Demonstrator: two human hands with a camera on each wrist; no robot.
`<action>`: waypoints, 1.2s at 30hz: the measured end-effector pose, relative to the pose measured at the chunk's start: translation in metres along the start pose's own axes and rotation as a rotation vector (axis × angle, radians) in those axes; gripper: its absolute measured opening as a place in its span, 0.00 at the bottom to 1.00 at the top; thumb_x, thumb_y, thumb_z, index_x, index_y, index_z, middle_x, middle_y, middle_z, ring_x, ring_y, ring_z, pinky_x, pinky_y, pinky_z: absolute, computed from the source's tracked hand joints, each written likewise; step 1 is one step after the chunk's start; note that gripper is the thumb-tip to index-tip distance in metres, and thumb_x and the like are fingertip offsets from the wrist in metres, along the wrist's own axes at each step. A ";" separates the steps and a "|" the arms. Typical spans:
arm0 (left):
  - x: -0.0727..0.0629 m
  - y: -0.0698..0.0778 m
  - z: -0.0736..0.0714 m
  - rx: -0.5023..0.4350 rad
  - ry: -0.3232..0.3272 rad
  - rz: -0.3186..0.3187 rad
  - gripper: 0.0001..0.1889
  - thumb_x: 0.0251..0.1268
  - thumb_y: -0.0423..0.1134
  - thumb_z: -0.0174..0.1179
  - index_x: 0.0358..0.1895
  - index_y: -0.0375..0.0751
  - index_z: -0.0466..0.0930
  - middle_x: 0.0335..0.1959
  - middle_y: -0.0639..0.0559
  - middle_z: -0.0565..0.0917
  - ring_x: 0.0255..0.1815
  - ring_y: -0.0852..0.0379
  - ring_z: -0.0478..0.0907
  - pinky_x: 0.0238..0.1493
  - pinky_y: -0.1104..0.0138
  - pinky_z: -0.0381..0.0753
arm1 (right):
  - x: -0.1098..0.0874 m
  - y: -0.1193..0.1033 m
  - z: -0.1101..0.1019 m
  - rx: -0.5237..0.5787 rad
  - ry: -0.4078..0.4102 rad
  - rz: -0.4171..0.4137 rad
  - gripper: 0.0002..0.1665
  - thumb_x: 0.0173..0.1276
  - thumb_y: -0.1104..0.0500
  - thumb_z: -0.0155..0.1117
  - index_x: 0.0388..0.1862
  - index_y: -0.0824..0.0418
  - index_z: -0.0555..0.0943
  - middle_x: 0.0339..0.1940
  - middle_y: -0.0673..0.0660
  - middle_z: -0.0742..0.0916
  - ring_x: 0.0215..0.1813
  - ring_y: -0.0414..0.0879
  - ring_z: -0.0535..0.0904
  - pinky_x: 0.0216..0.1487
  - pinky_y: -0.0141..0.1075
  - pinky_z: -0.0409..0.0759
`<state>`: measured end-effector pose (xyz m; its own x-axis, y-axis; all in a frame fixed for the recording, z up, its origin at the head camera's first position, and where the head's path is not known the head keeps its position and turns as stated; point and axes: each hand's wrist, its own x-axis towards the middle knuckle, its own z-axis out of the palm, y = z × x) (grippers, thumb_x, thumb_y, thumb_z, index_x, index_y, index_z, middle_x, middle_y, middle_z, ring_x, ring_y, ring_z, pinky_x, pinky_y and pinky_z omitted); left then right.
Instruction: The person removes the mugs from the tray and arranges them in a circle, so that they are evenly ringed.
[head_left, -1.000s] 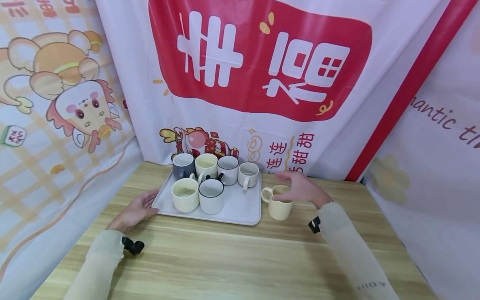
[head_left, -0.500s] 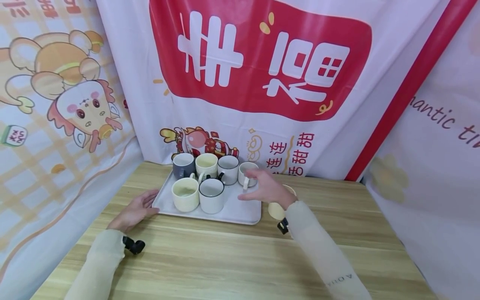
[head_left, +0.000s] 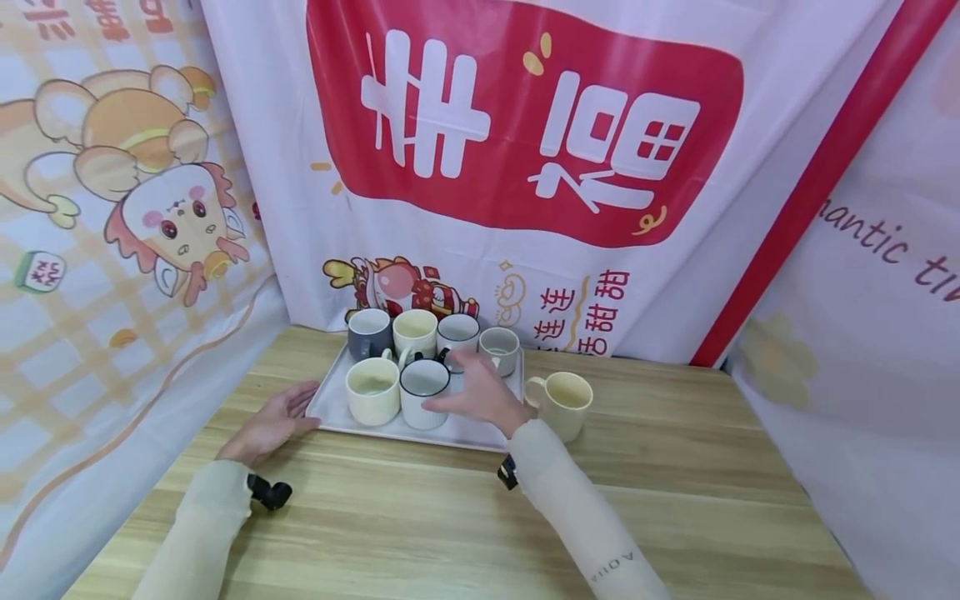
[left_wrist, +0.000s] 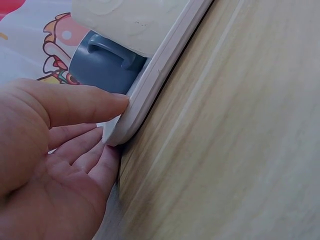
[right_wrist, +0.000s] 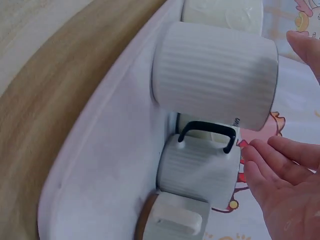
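Observation:
My left hand [head_left: 272, 423] is at the left end of a white tray [head_left: 467, 430]. In the left wrist view, its thumb presses the rim while the fingers lie against the outside of the corner. Above the tray, my right hand [head_left: 480, 392] is beside a white ribbed mug [right_wrist: 212, 75] with a dark rim, in the front row. The thumb and fingers of that hand are spread apart around the mug's upper part. A cream mug [head_left: 372, 400] stands left of it on the tray. Behind stands a second white mug [right_wrist: 200, 162] with a black handle.
The back row also has a dark blue-grey mug [head_left: 370, 340], a cream mug [head_left: 415, 327] and a small off-white mug [head_left: 504, 354]. A pale yellow mug [head_left: 567, 408] stands on the wooden table [head_left: 420, 525], right of the tray. Printed cloth [head_left: 667, 300] hangs behind.
My right hand has let go of the pale yellow mug and moved left, past the small off-white mug, to the front white mug. The left hand stays at the tray corner.

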<state>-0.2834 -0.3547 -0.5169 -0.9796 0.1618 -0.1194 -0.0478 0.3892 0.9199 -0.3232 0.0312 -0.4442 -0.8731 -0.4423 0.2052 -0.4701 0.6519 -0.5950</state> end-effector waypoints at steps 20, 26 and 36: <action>0.003 0.000 -0.001 0.000 -0.007 0.003 0.45 0.74 0.28 0.60 0.85 0.28 0.40 0.87 0.28 0.44 0.87 0.27 0.42 0.88 0.39 0.50 | 0.020 -0.011 0.050 0.010 0.164 0.145 0.56 0.47 0.34 0.86 0.68 0.62 0.77 0.62 0.58 0.85 0.63 0.52 0.80 0.66 0.46 0.87; 0.001 0.002 0.001 0.015 -0.022 -0.002 0.46 0.74 0.27 0.59 0.85 0.28 0.39 0.87 0.28 0.42 0.87 0.27 0.42 0.88 0.39 0.49 | 0.019 -0.008 0.041 0.013 0.150 0.133 0.56 0.45 0.34 0.86 0.67 0.63 0.79 0.60 0.58 0.87 0.62 0.53 0.81 0.64 0.45 0.87; 0.004 0.001 -0.001 0.006 -0.025 0.014 0.46 0.72 0.27 0.61 0.84 0.26 0.40 0.87 0.28 0.43 0.87 0.26 0.41 0.87 0.39 0.49 | 0.011 -0.016 -0.016 0.011 0.107 0.053 0.54 0.44 0.37 0.87 0.67 0.60 0.80 0.60 0.57 0.88 0.61 0.52 0.82 0.62 0.46 0.87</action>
<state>-0.2877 -0.3547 -0.5157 -0.9750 0.1895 -0.1159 -0.0331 0.3919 0.9194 -0.3273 0.0263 -0.4200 -0.9056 -0.3393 0.2547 -0.4224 0.6657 -0.6152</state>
